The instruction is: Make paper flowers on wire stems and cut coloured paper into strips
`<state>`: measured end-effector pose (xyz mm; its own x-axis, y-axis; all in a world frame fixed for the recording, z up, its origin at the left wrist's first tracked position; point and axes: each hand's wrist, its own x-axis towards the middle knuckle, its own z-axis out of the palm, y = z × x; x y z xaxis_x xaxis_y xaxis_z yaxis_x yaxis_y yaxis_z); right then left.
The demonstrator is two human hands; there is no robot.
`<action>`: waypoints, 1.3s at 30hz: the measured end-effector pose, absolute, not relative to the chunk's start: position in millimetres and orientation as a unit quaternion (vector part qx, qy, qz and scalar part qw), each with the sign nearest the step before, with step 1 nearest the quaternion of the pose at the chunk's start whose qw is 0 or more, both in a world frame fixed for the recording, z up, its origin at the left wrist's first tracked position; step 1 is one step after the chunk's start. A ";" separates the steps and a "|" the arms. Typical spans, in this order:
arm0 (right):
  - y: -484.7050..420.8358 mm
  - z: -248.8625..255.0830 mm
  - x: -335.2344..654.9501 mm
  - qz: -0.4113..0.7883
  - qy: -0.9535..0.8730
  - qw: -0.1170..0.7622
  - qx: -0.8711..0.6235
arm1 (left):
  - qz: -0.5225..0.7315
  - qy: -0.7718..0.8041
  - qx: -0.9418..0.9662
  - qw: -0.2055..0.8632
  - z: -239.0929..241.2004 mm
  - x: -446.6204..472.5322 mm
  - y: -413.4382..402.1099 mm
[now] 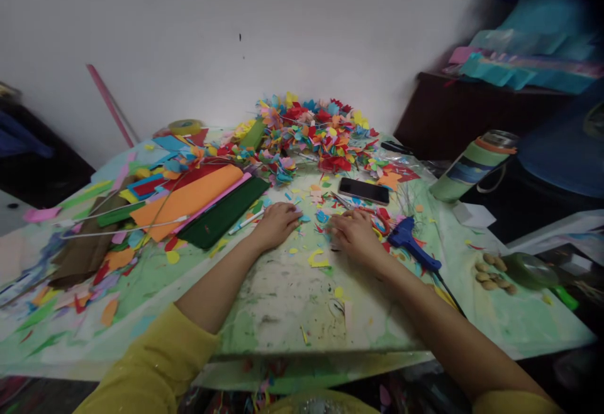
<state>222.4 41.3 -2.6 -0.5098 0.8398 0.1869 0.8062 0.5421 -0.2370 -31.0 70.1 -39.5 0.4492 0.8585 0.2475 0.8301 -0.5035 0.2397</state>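
My left hand [276, 224] and right hand [353, 234] lie flat, fingers spread, pinching nothing, on paper scraps [317, 212] mid-desk [283, 294]. A lidded bottle [472, 165] lies at the right edge; its contents are hidden.

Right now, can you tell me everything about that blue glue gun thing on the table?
The blue glue gun lies on its side on the paint-stained table, just beside the right hand, which does not grip it. It looks like plastic, with a chunky body and a handle slanting toward the table's near right edge. A dark cord trails from the handle end. Colourful paper scraps lie around it, and whether it is on cannot be told.
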 end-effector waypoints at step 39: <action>14.4 -15.0 199.1 0.074 -0.944 0.065 -0.314 | 0.168 0.485 0.858 0.022 -35.8 -30.5 67.8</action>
